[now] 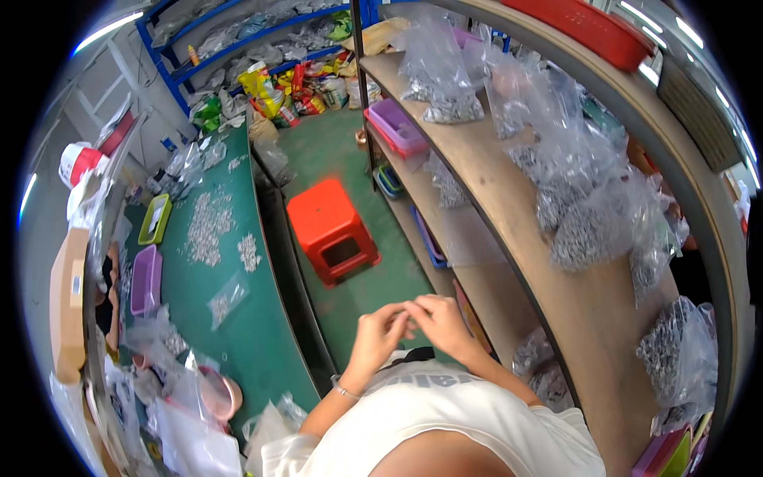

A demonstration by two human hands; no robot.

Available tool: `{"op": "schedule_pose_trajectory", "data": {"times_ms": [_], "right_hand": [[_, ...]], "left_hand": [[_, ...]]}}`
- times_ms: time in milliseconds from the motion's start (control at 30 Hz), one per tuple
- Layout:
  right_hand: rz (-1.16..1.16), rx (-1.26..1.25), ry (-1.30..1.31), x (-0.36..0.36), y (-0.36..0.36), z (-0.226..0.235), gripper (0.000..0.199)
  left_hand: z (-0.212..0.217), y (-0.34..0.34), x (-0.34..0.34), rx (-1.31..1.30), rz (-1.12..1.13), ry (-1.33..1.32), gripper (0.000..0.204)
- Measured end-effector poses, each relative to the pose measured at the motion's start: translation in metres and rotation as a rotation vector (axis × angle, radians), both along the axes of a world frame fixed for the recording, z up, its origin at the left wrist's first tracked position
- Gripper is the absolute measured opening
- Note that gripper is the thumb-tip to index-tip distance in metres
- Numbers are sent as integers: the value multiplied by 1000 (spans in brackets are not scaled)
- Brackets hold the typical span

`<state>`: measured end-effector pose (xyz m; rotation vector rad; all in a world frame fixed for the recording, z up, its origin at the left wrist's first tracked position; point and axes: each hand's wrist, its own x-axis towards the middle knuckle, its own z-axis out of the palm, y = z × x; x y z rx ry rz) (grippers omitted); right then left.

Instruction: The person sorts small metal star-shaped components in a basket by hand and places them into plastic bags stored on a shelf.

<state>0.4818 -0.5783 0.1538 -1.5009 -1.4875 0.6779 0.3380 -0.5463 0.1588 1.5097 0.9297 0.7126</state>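
Note:
My left hand (381, 332) and my right hand (439, 319) meet in front of my white shirt, fingertips touching and fingers curled in. Anything pinched between them is too small or too hidden to make out. Beyond them on the green floor stands a red plastic stool (324, 215). To the left runs a green-topped table (246, 314), where small grey metal parts (208, 229) lie spread out and a smaller pile (249, 253) sits beside them. Closer to me on that table is a clear bag (228, 300) with some parts inside.
Along my right, a wooden shelf (493, 191) bears clear bags of metal parts (588, 237). Purple (146, 280) and yellow-green trays (155, 219) and a pink bowl (221, 395) line the table's left side. Colourful sacks (274, 94) lie at the back near a blue rack (187, 71).

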Motion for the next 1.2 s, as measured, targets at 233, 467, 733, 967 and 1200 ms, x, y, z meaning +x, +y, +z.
{"op": "schedule_pose_trajectory", "data": {"times_ms": [233,467,733,967,1200], "right_hand": [[251,-159,139,-25,125,1,29],[315,-109,150,-7,231,-15,26],[275,-320,607,53,351,-26,33],[175,-281,559,89,405,-29,33],[169,-245,715,102,433,-33,27]], "left_hand": [[-8,102,-37,-194,247,-158,17],[-14,205,-23,-165,166,-94,23],[-9,342,39,-91,2,-76,33],[-19,416,75,-133,-110,-100,31],[-17,460,89,-85,-194,-98,29]]}}
